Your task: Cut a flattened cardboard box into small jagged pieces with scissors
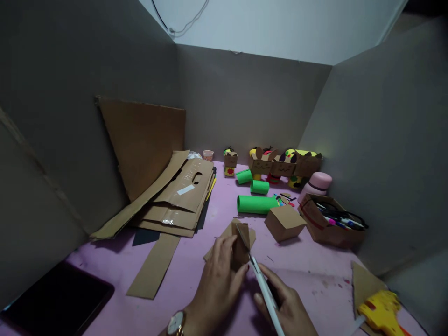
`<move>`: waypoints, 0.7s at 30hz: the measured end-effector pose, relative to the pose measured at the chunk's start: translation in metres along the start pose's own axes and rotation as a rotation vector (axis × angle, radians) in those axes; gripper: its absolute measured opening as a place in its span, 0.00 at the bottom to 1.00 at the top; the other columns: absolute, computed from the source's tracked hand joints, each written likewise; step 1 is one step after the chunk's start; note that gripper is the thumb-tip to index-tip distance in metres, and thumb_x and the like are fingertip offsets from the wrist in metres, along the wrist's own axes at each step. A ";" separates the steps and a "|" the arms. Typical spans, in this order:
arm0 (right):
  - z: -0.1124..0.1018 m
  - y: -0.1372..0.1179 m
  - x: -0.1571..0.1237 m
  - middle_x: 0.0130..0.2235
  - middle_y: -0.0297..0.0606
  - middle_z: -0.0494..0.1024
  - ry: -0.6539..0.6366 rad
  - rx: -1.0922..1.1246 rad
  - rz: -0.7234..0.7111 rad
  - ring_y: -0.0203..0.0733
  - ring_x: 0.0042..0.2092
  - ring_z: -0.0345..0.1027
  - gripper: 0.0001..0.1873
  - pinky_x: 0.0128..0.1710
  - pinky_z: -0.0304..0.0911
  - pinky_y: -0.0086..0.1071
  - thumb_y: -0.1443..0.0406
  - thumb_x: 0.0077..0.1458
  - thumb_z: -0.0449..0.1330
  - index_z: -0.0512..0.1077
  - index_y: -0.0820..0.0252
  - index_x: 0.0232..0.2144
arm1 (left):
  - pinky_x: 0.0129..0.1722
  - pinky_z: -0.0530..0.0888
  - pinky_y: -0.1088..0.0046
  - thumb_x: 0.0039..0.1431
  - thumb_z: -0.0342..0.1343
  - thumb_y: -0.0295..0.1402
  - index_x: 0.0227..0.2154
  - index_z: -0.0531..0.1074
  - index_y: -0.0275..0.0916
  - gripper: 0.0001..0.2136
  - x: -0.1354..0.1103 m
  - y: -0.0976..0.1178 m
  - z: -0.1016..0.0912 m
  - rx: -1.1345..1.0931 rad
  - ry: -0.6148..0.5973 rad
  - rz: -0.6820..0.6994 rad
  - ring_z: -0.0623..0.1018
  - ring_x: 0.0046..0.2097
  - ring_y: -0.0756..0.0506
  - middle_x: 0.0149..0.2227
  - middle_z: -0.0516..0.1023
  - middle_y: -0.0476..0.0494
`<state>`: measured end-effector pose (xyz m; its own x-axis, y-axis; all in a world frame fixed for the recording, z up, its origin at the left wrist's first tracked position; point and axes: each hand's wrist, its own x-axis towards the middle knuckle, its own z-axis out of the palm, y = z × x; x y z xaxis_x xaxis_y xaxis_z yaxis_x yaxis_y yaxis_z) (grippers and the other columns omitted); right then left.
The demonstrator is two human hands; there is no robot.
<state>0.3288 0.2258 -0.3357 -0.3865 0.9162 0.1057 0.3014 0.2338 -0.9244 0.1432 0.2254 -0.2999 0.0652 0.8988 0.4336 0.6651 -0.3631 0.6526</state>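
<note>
My left hand (220, 275) is curled around a small brown cardboard piece (241, 247), fingers on its left side and the thumb near its lower edge. In my right hand (283, 298) is a white-handled cutter knife (263, 284). Its thin blade points up and away, lying across the face of the cardboard piece. Another flat scrap of cardboard (224, 240) is partly hidden beneath. Just to the right sits a closed cardboard box (285, 223). Behind it, a long green paper tube (257, 204) lies on its side.
Stacked cardboard sheets (182, 196) and a loose cardboard strip (154, 270) lie left, above a dark tablet (59, 298). At right are a box of pens (332, 228), a pink bottle (318, 183) and a yellow glue gun (380, 310). Decorated figures (273, 163) stand along the back.
</note>
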 end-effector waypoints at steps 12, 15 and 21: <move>0.006 -0.009 -0.003 0.51 0.50 0.75 0.065 -0.138 -0.137 0.51 0.51 0.70 0.29 0.49 0.66 0.34 0.62 0.52 0.61 0.65 0.64 0.56 | 0.54 0.69 0.54 0.57 0.45 0.25 0.59 0.50 0.25 0.27 -0.003 0.001 0.009 0.305 0.013 0.130 0.65 0.59 0.35 0.58 0.64 0.21; 0.008 -0.008 -0.004 0.50 0.48 0.76 0.059 -0.179 -0.149 0.50 0.51 0.71 0.29 0.50 0.66 0.33 0.64 0.52 0.60 0.63 0.62 0.57 | 0.57 0.65 0.54 0.58 0.45 0.27 0.60 0.52 0.25 0.26 -0.001 0.005 0.009 0.116 -0.021 0.005 0.63 0.61 0.35 0.60 0.61 0.21; 0.026 0.008 -0.008 0.42 0.44 0.79 0.164 -0.329 -0.195 0.49 0.41 0.75 0.33 0.46 0.69 0.37 0.66 0.50 0.57 0.58 0.56 0.60 | 0.56 0.64 0.56 0.57 0.47 0.27 0.57 0.62 0.37 0.23 -0.003 0.011 0.004 -0.381 0.067 -0.193 0.68 0.57 0.37 0.56 0.69 0.32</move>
<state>0.3117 0.2118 -0.3536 -0.3281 0.8777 0.3492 0.5092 0.4757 -0.7172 0.1528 0.2200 -0.2966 -0.0898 0.9457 0.3124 0.3374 -0.2663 0.9029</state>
